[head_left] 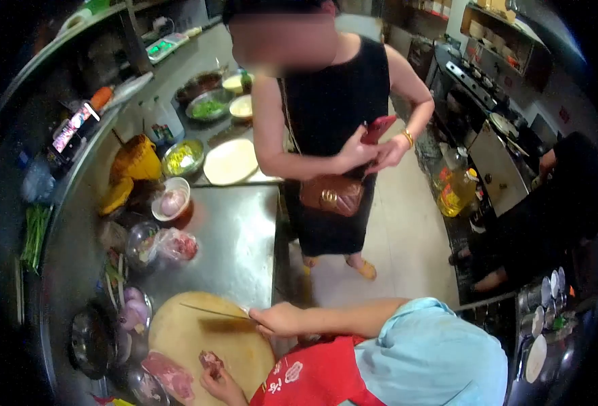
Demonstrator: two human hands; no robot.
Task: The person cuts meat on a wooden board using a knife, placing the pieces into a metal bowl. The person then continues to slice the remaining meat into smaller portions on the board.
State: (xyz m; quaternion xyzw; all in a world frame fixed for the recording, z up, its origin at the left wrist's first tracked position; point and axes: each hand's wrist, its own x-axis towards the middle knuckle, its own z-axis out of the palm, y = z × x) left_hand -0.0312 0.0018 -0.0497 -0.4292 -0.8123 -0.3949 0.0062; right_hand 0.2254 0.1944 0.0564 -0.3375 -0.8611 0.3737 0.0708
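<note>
My right hand (277, 319) is closed around the handle of a kitchen knife (211, 311), its blade pointing left above the round cutting board (177, 318). Low on the board, my left hand (222, 387) has its fingers on a small piece of meat (210, 362). Left of that hand, a larger slab of raw meat (168, 375) lies across the board's edge. The blade is apart from both pieces.
Across the metal counter (238, 216) stands a person (339, 101) holding a red phone (378, 128). Bagged meat (178, 245), a bowl with an onion (171, 199), a white plate (231, 162) and purple onions (134, 310) sit around. Another person (549, 196) works at the right.
</note>
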